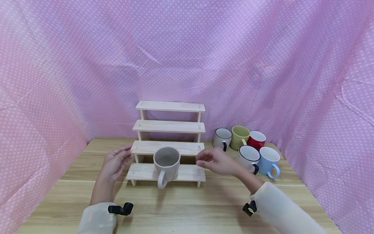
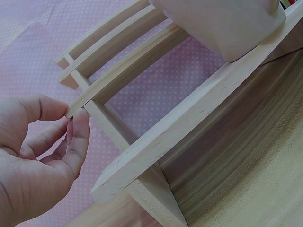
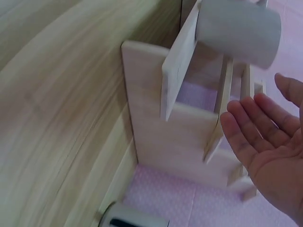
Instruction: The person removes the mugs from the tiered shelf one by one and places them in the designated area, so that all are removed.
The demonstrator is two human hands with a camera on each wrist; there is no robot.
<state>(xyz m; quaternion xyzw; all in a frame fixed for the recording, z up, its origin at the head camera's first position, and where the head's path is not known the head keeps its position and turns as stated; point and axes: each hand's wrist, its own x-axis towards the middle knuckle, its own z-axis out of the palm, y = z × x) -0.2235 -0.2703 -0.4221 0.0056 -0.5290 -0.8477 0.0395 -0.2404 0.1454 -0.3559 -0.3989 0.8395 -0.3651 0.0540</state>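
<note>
A pale wooden display stand [image 1: 169, 126] with several stepped shelves stands on the table. On its lowest shelf is a beige mug [image 1: 173, 171], upright with its handle toward the front. My left hand [image 1: 114, 165] is at the stand's left side; in the left wrist view its thumb and fingers pinch the end of the second-lowest shelf [image 2: 128, 71]. At the right side of the stand, my right hand [image 1: 219, 161] has loosely bent fingers and holds nothing. The right wrist view shows its palm [image 3: 277, 165] facing the stand; whether a fingertip touches the wood I cannot tell.
Right of the stand several mugs group together: a black-rimmed white one [image 1: 219, 143], a green one [image 1: 238, 141], a red one [image 1: 254, 143], a second black-rimmed white one [image 1: 245, 161] and a light blue one [image 1: 266, 164]. Pink dotted cloth [image 1: 175, 65] surrounds the wooden table [image 1: 163, 214].
</note>
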